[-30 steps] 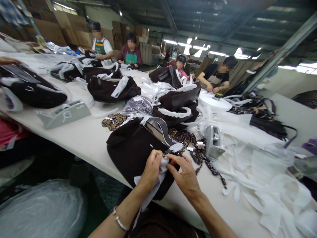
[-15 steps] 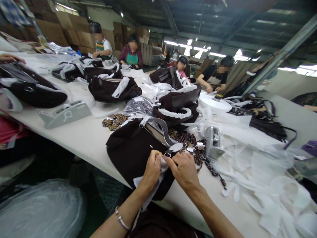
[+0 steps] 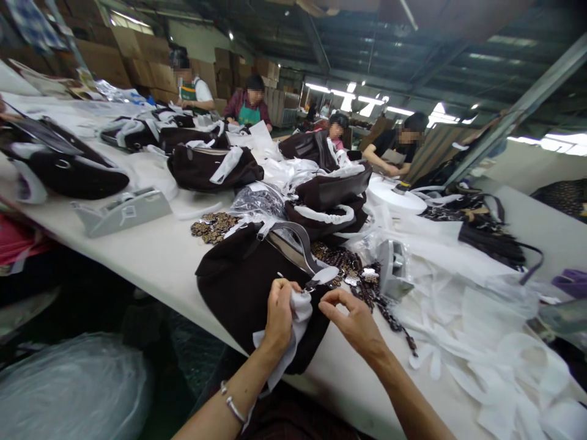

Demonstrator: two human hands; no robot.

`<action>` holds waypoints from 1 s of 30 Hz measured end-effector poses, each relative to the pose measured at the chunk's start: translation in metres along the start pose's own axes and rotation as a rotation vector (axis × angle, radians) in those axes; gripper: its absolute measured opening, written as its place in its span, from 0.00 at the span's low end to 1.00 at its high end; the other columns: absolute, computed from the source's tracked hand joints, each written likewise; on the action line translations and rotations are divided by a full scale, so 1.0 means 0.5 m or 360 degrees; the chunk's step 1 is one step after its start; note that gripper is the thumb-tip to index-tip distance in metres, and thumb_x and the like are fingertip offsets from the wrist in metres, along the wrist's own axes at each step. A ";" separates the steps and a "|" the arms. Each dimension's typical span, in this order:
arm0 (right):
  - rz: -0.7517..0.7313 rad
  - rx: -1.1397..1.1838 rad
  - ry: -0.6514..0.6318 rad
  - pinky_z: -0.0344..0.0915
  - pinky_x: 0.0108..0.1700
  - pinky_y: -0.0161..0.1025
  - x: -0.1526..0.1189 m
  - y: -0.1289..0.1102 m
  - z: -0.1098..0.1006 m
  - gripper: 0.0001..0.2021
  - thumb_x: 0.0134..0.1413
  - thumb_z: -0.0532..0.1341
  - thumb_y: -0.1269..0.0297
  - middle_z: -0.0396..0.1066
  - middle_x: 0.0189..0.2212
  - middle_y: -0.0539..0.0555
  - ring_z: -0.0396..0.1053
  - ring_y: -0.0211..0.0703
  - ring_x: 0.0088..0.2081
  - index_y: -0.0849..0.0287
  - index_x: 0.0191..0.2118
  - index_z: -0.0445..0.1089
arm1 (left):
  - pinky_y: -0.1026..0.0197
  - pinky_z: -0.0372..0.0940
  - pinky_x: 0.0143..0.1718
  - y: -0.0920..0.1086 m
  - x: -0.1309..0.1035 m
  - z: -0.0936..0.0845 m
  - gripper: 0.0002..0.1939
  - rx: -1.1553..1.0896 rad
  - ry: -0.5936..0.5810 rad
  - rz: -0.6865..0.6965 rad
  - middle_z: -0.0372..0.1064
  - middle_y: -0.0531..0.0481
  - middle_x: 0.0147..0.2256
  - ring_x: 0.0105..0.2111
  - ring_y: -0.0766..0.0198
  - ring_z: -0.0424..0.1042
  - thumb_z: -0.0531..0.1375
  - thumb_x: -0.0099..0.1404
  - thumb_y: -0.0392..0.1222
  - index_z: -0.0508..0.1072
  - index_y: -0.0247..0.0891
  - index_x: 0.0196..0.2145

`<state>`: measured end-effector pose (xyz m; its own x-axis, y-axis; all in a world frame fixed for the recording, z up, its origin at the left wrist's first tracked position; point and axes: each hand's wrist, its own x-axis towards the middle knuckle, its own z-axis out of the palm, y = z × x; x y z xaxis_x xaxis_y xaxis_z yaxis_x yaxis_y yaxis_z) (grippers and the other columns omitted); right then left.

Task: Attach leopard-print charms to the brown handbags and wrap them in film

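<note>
A dark brown handbag (image 3: 238,287) leans at the table's front edge, its grey-brown strap (image 3: 300,235) arching over the opening. My left hand (image 3: 279,315) is closed on a soft white wrapping strip (image 3: 300,308), bunched just below a metal ring (image 3: 309,288) at the strap's end. The strip's lower end hangs over the bag's front. Right of the ring, my right hand (image 3: 351,318) is apart from the left, its thumb and forefinger pinched together beside the bag. Whatever those fingertips may hold is too small to make out. A pale oval tag (image 3: 325,275) lies by the ring.
Grey tape dispensers (image 3: 131,211) (image 3: 395,269) stand left and right. Beaded chains (image 3: 367,284) lie behind the bag, and patterned round pieces (image 3: 214,227) to its left. More brown bags (image 3: 213,165) fill the back. White strips (image 3: 499,360) cover the right side. Several co-workers stand beyond.
My right hand has come away from the ring, moving slightly right. My left hand stays on the white strip, which now bulges up more beside the ring.
</note>
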<state>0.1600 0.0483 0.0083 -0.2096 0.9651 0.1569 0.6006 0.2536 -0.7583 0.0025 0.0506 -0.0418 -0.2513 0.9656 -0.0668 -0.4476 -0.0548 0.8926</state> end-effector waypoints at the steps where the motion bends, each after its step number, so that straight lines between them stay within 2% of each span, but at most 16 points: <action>1: 0.0048 0.0048 0.0063 0.64 0.41 0.39 0.002 0.004 -0.005 0.07 0.57 0.61 0.59 0.74 0.31 0.50 0.70 0.43 0.35 0.56 0.34 0.71 | 0.65 0.60 0.32 0.004 -0.003 -0.001 0.09 0.0020 0.0020 0.0030 0.67 0.53 0.31 0.28 0.67 0.65 0.53 0.69 0.45 0.67 0.39 0.33; 3: 0.0072 -0.0002 0.0174 0.66 0.40 0.39 0.008 0.009 -0.009 0.05 0.56 0.62 0.62 0.75 0.31 0.51 0.71 0.43 0.33 0.57 0.37 0.71 | 0.62 0.62 0.41 0.011 -0.010 -0.001 0.09 0.0110 0.0041 0.0172 0.69 0.50 0.36 0.36 0.64 0.69 0.52 0.70 0.44 0.68 0.39 0.36; 5: -0.0002 -0.0200 0.0202 0.66 0.41 0.39 0.015 0.010 -0.007 0.06 0.55 0.61 0.68 0.75 0.33 0.52 0.71 0.43 0.34 0.57 0.40 0.72 | 0.57 0.60 0.50 0.019 -0.016 0.001 0.09 0.0258 0.0010 0.0407 0.70 0.47 0.39 0.44 0.60 0.69 0.51 0.72 0.43 0.67 0.39 0.38; 8: -0.0178 -0.0627 0.0161 0.64 0.43 0.40 0.023 0.000 0.002 0.12 0.55 0.60 0.72 0.75 0.38 0.54 0.71 0.45 0.37 0.56 0.45 0.73 | 0.53 0.57 0.54 0.026 -0.024 0.004 0.08 0.0498 -0.0070 0.0734 0.69 0.46 0.39 0.49 0.57 0.67 0.50 0.72 0.41 0.68 0.40 0.38; 10: -0.0254 -0.0882 0.0150 0.63 0.42 0.41 0.027 -0.009 0.008 0.13 0.57 0.60 0.70 0.74 0.39 0.55 0.71 0.47 0.38 0.56 0.48 0.72 | 0.54 0.58 0.51 0.026 -0.026 0.005 0.08 0.0581 -0.0079 0.0807 0.68 0.48 0.37 0.45 0.58 0.67 0.51 0.72 0.41 0.67 0.40 0.36; 14: -0.0301 -0.1093 0.0122 0.60 0.41 0.43 0.036 -0.019 0.015 0.14 0.59 0.59 0.67 0.74 0.36 0.55 0.69 0.48 0.35 0.54 0.50 0.73 | 0.59 0.61 0.39 0.016 -0.022 0.002 0.08 0.0508 -0.0090 0.0595 0.64 0.52 0.31 0.32 0.64 0.65 0.52 0.72 0.43 0.65 0.41 0.34; 16: -0.0238 -0.0944 0.0076 0.58 0.42 0.43 0.041 -0.018 0.013 0.13 0.58 0.59 0.67 0.74 0.35 0.55 0.68 0.48 0.35 0.53 0.48 0.75 | 0.60 0.61 0.38 0.011 -0.016 -0.001 0.08 0.0471 -0.0129 0.0507 0.64 0.54 0.29 0.31 0.65 0.66 0.52 0.71 0.43 0.64 0.41 0.33; 19: -0.0005 -0.0439 -0.0011 0.59 0.42 0.42 0.051 -0.013 0.004 0.15 0.51 0.61 0.70 0.74 0.33 0.54 0.68 0.46 0.34 0.54 0.45 0.77 | 0.61 0.62 0.38 0.007 -0.007 -0.008 0.09 0.0440 -0.0212 0.0402 0.66 0.54 0.29 0.31 0.65 0.67 0.53 0.71 0.43 0.65 0.40 0.32; 21: 0.0137 -0.0189 -0.0055 0.61 0.39 0.40 0.058 -0.010 -0.002 0.16 0.49 0.61 0.69 0.74 0.28 0.52 0.69 0.44 0.31 0.55 0.44 0.78 | 0.62 0.62 0.36 0.006 -0.003 -0.013 0.08 0.0421 -0.0263 0.0331 0.68 0.53 0.29 0.31 0.65 0.68 0.54 0.70 0.43 0.66 0.39 0.33; 23: 0.0227 -0.0058 -0.0070 0.62 0.33 0.37 0.065 -0.008 -0.003 0.13 0.51 0.60 0.65 0.74 0.24 0.50 0.69 0.42 0.28 0.57 0.41 0.79 | 0.62 0.62 0.36 0.006 -0.002 -0.014 0.07 0.0408 -0.0307 0.0277 0.70 0.52 0.29 0.31 0.65 0.70 0.55 0.69 0.42 0.67 0.39 0.33; 27: 0.0392 0.0187 0.0058 0.62 0.27 0.34 0.079 -0.002 0.011 0.15 0.51 0.61 0.54 0.75 0.22 0.52 0.67 0.40 0.24 0.61 0.32 0.79 | 0.62 0.63 0.35 0.005 -0.003 -0.010 0.05 0.0390 -0.0374 0.0217 0.72 0.51 0.29 0.30 0.64 0.71 0.58 0.66 0.42 0.67 0.39 0.33; 30: 0.0450 0.0304 0.0203 0.59 0.26 0.34 0.084 0.005 0.025 0.15 0.47 0.64 0.54 0.74 0.21 0.52 0.65 0.38 0.22 0.62 0.28 0.78 | 0.62 0.63 0.35 0.005 -0.004 -0.006 0.05 0.0382 -0.0396 0.0193 0.74 0.50 0.29 0.30 0.63 0.72 0.60 0.64 0.42 0.68 0.39 0.33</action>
<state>0.1432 0.0885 0.0050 0.0494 0.9987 -0.0076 0.4634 -0.0297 -0.8857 -0.0008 0.0475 -0.0407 -0.0607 0.9896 0.1302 -0.2056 -0.1400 0.9686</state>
